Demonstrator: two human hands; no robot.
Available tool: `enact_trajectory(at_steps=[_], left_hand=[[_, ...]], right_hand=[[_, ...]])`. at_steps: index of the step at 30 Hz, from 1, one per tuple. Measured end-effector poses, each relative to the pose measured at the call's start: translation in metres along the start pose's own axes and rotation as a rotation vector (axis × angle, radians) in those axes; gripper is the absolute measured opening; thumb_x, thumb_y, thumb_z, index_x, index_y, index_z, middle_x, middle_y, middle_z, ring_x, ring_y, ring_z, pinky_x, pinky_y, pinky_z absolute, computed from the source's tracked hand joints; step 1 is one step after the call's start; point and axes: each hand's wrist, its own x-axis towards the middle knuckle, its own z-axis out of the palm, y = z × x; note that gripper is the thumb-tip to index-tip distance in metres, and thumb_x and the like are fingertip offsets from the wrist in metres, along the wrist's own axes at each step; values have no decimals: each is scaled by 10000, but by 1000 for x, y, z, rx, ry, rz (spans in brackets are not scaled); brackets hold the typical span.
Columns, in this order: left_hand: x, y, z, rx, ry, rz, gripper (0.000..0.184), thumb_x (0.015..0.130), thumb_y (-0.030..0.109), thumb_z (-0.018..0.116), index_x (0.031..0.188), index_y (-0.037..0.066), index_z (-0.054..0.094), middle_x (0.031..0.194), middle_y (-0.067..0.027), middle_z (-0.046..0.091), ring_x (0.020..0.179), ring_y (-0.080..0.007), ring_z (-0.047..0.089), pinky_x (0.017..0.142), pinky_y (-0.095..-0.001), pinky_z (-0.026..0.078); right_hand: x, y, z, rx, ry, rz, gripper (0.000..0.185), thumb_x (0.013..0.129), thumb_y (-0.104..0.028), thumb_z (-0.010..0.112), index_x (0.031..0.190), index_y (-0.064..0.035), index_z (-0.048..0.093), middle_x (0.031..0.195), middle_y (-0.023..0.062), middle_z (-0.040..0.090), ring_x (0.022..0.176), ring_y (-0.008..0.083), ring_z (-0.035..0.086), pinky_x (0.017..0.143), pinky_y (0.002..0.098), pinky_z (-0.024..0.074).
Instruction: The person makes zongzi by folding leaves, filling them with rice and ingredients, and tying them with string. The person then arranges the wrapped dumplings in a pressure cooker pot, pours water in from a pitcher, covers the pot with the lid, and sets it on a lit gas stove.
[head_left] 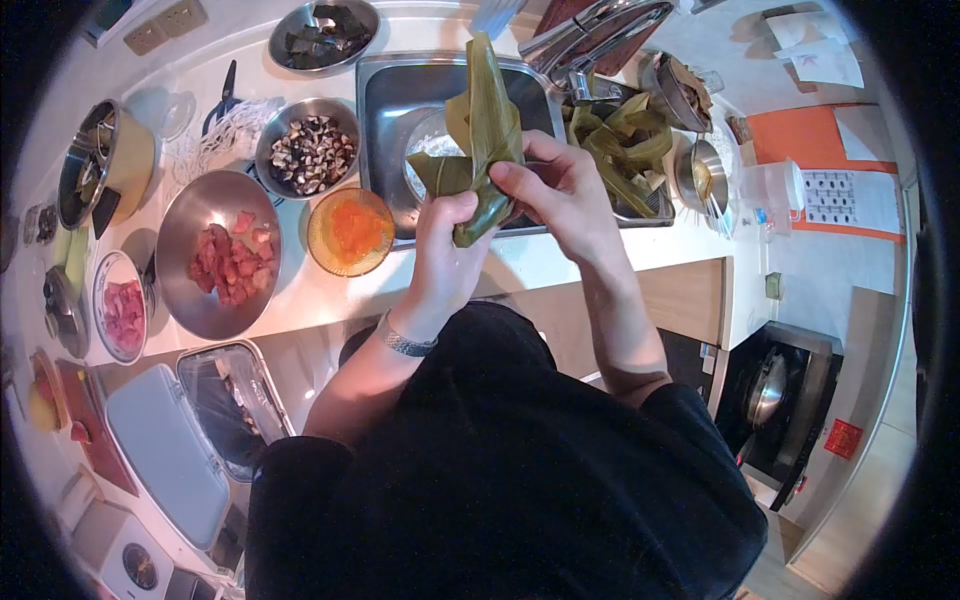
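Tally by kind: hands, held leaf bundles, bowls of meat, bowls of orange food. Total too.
Hands: 2 (left hand, right hand)
Leaf bundle: 1
Meat bowls: 2 (steel bowl, white bowl)
Orange-food bowl: 1
Total: 6

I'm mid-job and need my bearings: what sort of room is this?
Most likely a home kitchen. A metal sink with a faucet sits in the counter, and nearby stands a large metal bowl of cut meat.
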Motion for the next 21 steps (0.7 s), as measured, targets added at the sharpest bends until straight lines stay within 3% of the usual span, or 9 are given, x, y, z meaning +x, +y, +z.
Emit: enact_trajectory(at_steps=[3,5,8,12,14,15,17,18,21], left_hand=[[2,3,2,-20,-16,-16,565,866,318,437,1321,-17,427,1305,-142,521,1238,-285,463,1105,-477,277],[2,5,7,-40,-78,-48,607,840,332,461,1348,4,410,1335,-139,501,1249,-295,457,1096,-500,281],[-2,7,13,-76,-180,-67,636,822,348,471,1372,36,397,1358,-133,488,1270,-292,445,1098,-527,275],[-5,8,14,-276,-236,-177,673,816,385,528,1387,59,383,1413,-115,435,1299,-292,419,1108,-542,263],[-6,-5,6,-231,-420,-16,749,794,358,631,1413,61,333,1429,-100,402,1317,-292,395,1117,-529,268],[-7,-3,9,-227,-420,-23,749,794,358,631,1413,61,333,1429,-100,402,1317,-292,395,1117,-529,268],[-9,0,15,175,-278,1,848,758,305,719,1446,85,274,1425,-85,388,1331,-287,375,1110,-514,293],[-7,-4,14,125,-243,17,986,742,176,712,1477,178,55,1395,-129,355,1280,-278,435,1045,-469,415],[-12,-5,17,89,-193,2,1023,728,192,722,1482,235,31,1424,-126,313,1287,-282,425,1040,-475,418]], right_hand=[[-5,-8,9,117,104,3,245,827,-114,693,1039,6,678,879,29,607,644,73,592,541,205,488],[-8,-10,10,171,140,-24,130,845,-70,648,953,-3,674,785,-49,490,574,27,466,505,159,439],[-13,-10,9,213,151,-7,169,841,-58,634,986,23,667,847,-31,475,595,33,492,518,186,537],[-20,-16,4,163,138,10,206,839,-59,633,1014,47,659,886,-13,480,655,50,551,523,207,580],[-22,-17,4,207,134,16,206,840,-58,634,1012,52,660,903,-7,483,710,69,591,524,207,582],[-22,-13,2,213,140,14,206,840,-58,634,1012,52,660,903,-7,483,710,69,591,524,207,582],[-21,-2,-2,164,145,-71,231,813,-67,658,1022,29,682,927,26,493,711,110,593,516,238,566],[-23,-4,0,168,153,-74,231,813,-67,658,1022,29,682,927,26,493,711,110,593,516,238,566],[-27,-9,5,255,194,25,221,816,-68,655,1010,35,682,936,34,497,769,121,606,517,243,568]])
